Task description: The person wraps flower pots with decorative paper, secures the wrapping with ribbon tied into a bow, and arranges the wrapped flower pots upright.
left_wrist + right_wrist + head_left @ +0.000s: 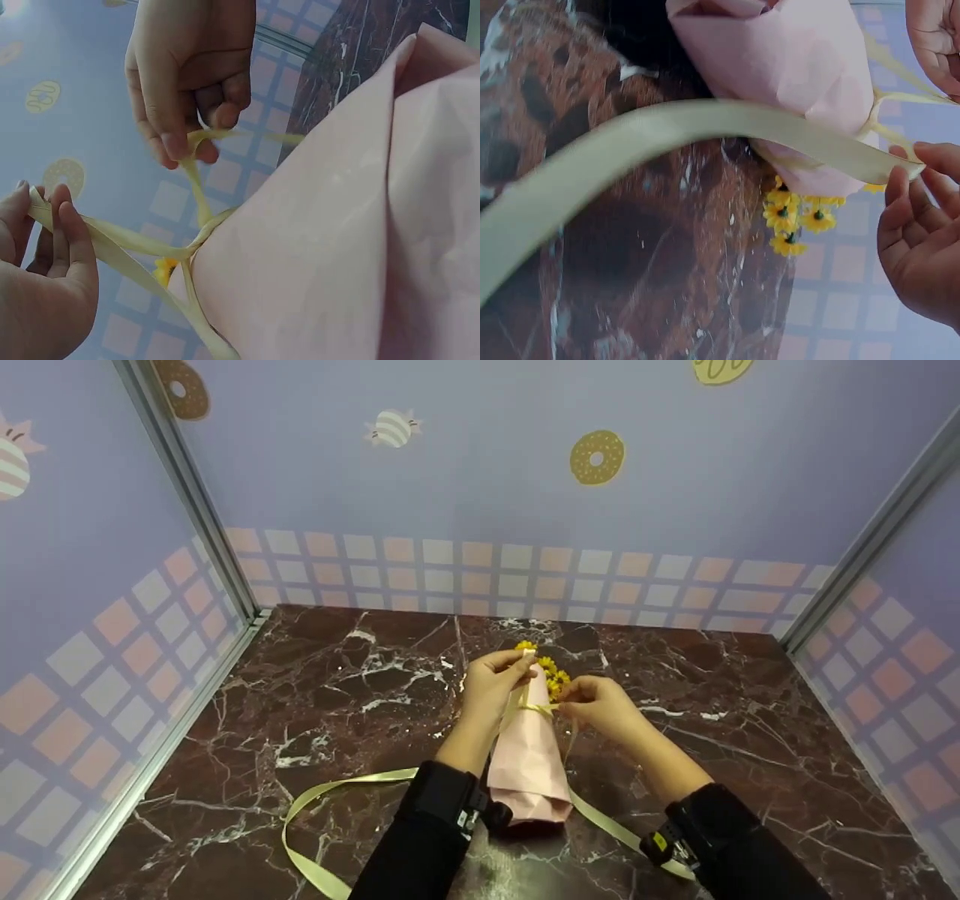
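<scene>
A bouquet wrapped in pink paper lies on the table, its narrow part pointing away from me. Yellow flowers show beside its far end. A pale yellow ribbon circles the wrap near that end. My left hand pinches a folded length of the ribbon between thumb and fingers, left of the wrap. On the other side, my right hand pinches another part of the ribbon, clearly seen in the right wrist view, where the ribbon strip trails from the fingers.
One long ribbon tail curves over the dark marbled table at left; another tail runs under the right forearm. Patterned panels enclose the back and sides. Black wrist devices sit on both arms.
</scene>
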{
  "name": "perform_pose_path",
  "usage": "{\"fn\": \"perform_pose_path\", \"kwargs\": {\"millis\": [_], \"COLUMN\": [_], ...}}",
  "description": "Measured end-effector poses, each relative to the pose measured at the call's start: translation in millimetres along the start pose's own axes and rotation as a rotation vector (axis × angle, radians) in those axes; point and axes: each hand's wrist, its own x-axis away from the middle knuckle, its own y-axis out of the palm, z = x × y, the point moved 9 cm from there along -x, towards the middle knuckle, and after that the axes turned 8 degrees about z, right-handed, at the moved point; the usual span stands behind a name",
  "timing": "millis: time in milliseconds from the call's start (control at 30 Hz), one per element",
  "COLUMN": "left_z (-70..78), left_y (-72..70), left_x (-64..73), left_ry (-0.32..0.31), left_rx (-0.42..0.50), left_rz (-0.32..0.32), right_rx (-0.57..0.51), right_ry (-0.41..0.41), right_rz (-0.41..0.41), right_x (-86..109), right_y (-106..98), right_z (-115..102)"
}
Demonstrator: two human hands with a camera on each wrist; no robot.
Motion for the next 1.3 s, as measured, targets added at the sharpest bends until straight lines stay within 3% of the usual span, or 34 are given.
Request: {"fn": "perform_pose_path", "kwargs": {"millis": [200,300,433,667,833,967,1100,1300], "left_z": [-2.0,-2.1,-1.8,-3.4,-1.5,-2.9,-4.6,-1.3], "left_y": [-3.5,-4.5,-6.1,-8.8,-3.3,2.3,6.4,12.5], "left_x": [-1.6,-2.1,-2.7,-3.1,-1.7,-0.7,-0.4,0.6], "left_ry": [-0.030,-0.027,-0.021,-0.012,0.006,-0.009,-0.014,0.021], "left_rx": [0.093,0.062,0.010,-0.042,-0.037,-0.024,-0.018,-0.048], "left_rz": [0.045,0.043,0.039,0.043,0.025,0.026,0.037,0.046], "right_rx": [0.284,0.415,0.526,0.350,0.378,0.393,0.366,0.430], "right_ry": [-0.024,-0.026,0.036,0.180,0.202,0.129,0.025,-0.147], "right_rz": [0.022,0.065,0.079,0.012,0.105,0.245,0.326,0.318], "right_x": [0.7,0.6,1.4,3.0,1.0,-3.0,-10.1,-22.4], "right_y": [-12.6,-26.1,-41.3,-45.2,-50.9,-58.3,-59.0,-43.5], "right_z": [5.7,8.4,16.8,35.4,38.4,28.7,15.4,-12.5]}}
